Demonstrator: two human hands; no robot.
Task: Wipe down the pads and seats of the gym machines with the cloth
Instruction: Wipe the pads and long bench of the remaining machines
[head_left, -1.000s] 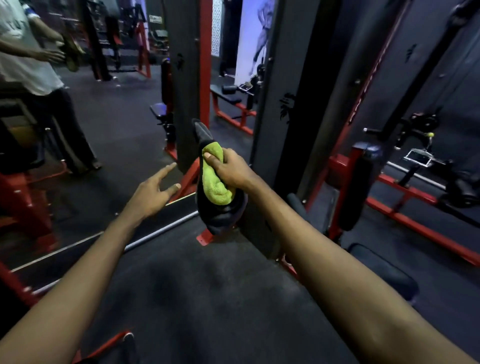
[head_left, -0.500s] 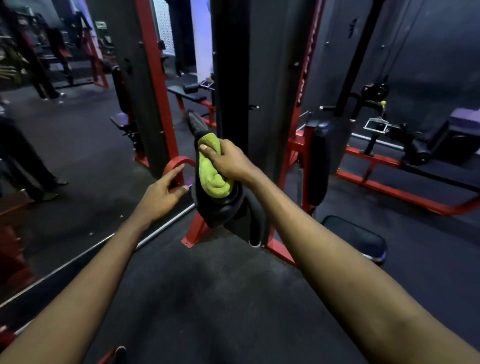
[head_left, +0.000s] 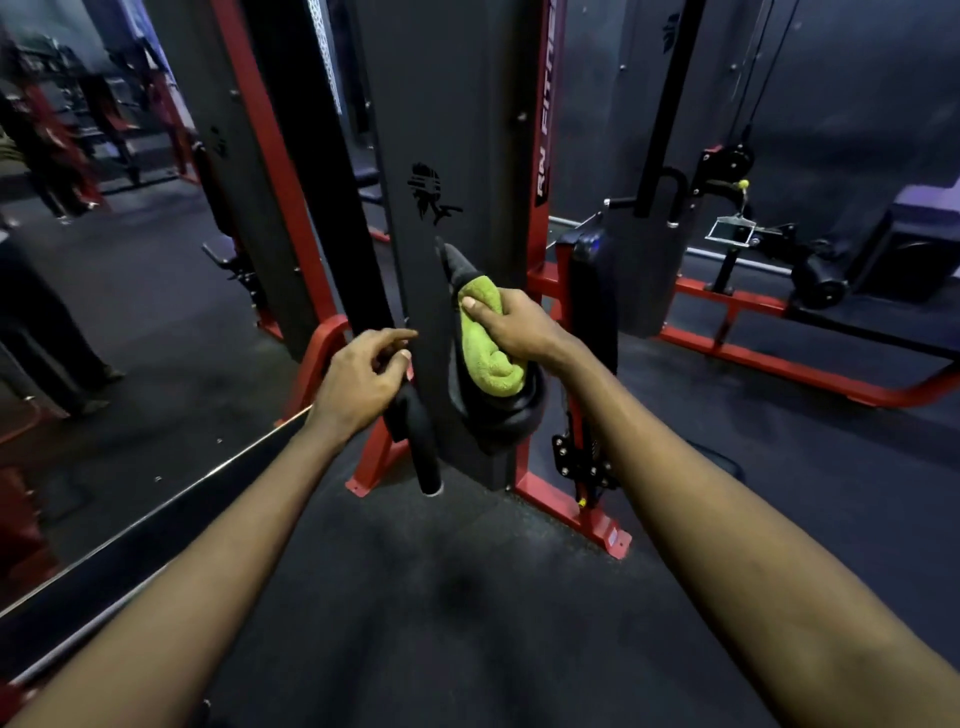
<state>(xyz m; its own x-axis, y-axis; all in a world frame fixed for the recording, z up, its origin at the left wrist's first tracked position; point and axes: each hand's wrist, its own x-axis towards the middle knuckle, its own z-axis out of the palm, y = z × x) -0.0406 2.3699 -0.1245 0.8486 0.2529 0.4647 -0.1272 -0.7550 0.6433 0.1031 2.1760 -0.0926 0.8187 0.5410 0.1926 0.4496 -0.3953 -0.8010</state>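
A folded green cloth (head_left: 488, 353) lies against a black pad (head_left: 498, 421) that hangs on the front of a tall grey and red machine column (head_left: 457, 130). My right hand (head_left: 519, 327) grips the cloth and presses it onto the upper part of the pad, fingers curled over its top edge. My left hand (head_left: 358, 379) hovers to the left of the pad, fingers loosely curled with nothing visible between them, just above a black handle (head_left: 423, 452) that slants down to the floor.
Another upright black pad (head_left: 592, 291) stands on the red frame behind my right hand. A red base foot (head_left: 566, 514) juts onto the dark floor. A cable machine (head_left: 727, 228) fills the right. A person's legs (head_left: 47, 338) stand at far left.
The view has swung right and closer to the column. My left hand moved right to the black handle and its fingers curled. My right hand stays on the cloth at the pad.
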